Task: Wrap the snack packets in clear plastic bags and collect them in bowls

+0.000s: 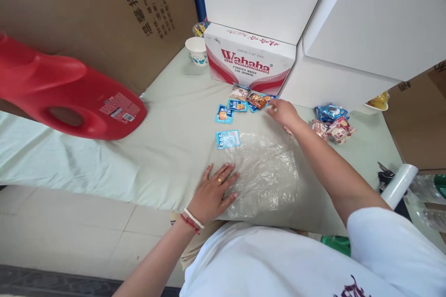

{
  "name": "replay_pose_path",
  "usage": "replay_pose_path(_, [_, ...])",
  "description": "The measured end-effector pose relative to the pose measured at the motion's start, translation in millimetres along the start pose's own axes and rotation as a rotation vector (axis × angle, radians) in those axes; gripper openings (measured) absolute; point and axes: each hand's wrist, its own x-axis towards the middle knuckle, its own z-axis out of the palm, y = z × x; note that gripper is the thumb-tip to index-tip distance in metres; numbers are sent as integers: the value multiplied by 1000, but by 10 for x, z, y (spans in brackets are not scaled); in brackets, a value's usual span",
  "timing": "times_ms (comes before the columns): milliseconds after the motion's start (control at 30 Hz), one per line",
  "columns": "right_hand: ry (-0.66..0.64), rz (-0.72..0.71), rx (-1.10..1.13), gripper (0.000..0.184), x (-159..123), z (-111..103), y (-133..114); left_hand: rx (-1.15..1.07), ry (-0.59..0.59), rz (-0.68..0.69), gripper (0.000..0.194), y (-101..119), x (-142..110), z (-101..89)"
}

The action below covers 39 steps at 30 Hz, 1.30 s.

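My left hand (216, 191) lies flat with its fingers spread, on the left edge of a clear plastic bag (265, 171). Just beyond the fingertips is a light-blue snack packet (227, 139), overlapping the bag's far edge. My right hand (284, 112) reaches to the far side of the table, its fingers curled together at the edge of a blue snack packet (271, 98). Beside it lie a brown-wrapped snack (257, 100), a pale-wrapped snack (239, 93) and more blue packets (223, 114). Part of a small pink wrapper (287, 130) shows under my right wrist.
A Wahaha water carton (251, 58) stands behind the snacks, with a paper cup (197, 51) to its left. A large red jug (69, 93) occupies the left. Right of my arm are blue snacks (330, 112), pink snacks (340, 130) and a plastic roll (399, 185).
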Motion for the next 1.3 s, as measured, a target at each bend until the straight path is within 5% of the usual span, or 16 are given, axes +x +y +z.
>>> replay_pose_path(133, [-4, 33, -15, 67, 590, 303, -249, -15, 22, -29, 45, -5, 2, -10])
replay_pose_path(267, [14, 31, -62, 51, 535, 363, -244, 34, 76, -36, 50, 22, 3, -7])
replay_pose_path(433, [179, -57, 52, 54, -194, 79, -49, 32, 103, -38, 49, 49, 11, -4])
replay_pose_path(600, [-219, -425, 209, 61, -1258, -62, -222, 3, 92, -22, 49, 26, 24, -15])
replay_pose_path(700, [-406, -431, 114, 60, -1701, 110, -414, 7, 92, -19, 51, 42, 9, -19])
replay_pose_path(800, [-478, -385, -24, 64, -1838, 276, -462, 31, 131, -79, 51, 84, -46, -7])
replay_pose_path(933, [-480, -409, 23, 51, -1409, 186, -402, 36, 174, -160, 51, 124, -141, 22])
replay_pose_path(1067, [-123, -241, -40, 30, -331, 31, -481, 45, 180, -171, 49, 121, -169, 27])
replay_pose_path(1200, [45, -105, -112, 43, 722, 189, -680, 66, 153, -144, 53, 121, -156, 6])
replay_pose_path(1300, [47, -63, -99, 34, 1112, 326, -792, 74, 147, -154, 56, 123, -155, -8])
